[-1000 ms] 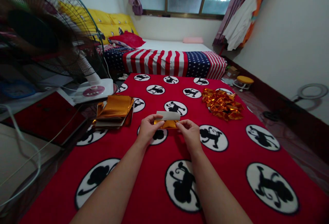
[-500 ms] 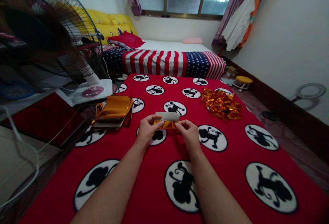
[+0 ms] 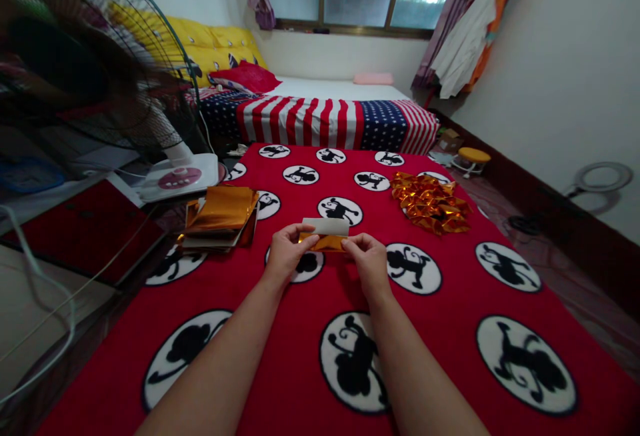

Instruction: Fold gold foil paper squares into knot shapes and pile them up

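Between my two hands is a sheet of foil paper (image 3: pixel 327 226), pale on its upper part and shiny orange-gold along the folded lower strip. My left hand (image 3: pixel 287 253) pinches its left end, thumb lying on the gold strip. At the right end, the thumb and fingers of my right hand (image 3: pixel 369 259) close on the same strip. A stack of gold foil sheets (image 3: pixel 227 213) lies to the left of my hands. Off to the right sits a heap of folded gold foil pieces (image 3: pixel 430 203), crumpled-looking and glossy.
Everything lies on a red cloth (image 3: pixel 280 383) with black monkey figures in white circles. On the left a fan (image 3: pixel 100 63) stands with its base (image 3: pixel 183 179) beside the stack. Behind are a bed with a striped, starred cover (image 3: pixel 310 123) and, right, a yellow stool (image 3: pixel 474 156).
The gold strip looks smoother and flatter between my thumbs. Both hands keep nearly the same place and grip.
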### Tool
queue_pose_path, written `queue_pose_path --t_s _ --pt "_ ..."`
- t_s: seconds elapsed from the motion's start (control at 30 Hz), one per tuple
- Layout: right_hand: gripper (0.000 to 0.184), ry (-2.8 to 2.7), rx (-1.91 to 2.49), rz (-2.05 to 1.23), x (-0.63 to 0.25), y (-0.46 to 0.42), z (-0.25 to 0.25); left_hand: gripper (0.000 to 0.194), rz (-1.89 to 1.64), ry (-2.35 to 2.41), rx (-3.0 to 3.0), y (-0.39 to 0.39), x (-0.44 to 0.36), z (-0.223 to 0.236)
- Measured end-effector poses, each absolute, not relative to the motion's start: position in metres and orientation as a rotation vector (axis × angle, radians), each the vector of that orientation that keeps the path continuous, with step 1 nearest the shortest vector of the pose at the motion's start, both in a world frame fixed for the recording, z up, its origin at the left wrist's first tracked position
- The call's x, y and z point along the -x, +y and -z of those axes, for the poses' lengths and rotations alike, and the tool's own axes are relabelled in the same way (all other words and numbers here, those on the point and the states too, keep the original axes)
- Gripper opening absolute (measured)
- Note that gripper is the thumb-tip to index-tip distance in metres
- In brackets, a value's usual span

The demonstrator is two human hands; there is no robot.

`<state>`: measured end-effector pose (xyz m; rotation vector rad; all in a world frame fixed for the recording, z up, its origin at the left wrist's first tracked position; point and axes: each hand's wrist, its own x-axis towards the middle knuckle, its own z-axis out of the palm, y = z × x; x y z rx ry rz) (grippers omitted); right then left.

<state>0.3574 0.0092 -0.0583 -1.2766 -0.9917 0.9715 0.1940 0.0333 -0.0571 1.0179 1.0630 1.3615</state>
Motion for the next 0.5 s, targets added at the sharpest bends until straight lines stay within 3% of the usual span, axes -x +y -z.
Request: queue_pose_path --t_s 0.5 --pt "0.019 -0.995 1.294 -0.929 -0.3558 0.0086 0.0593 0.041 -1.369 1.059 -1.025 0.034 -0.1939 0.0608"
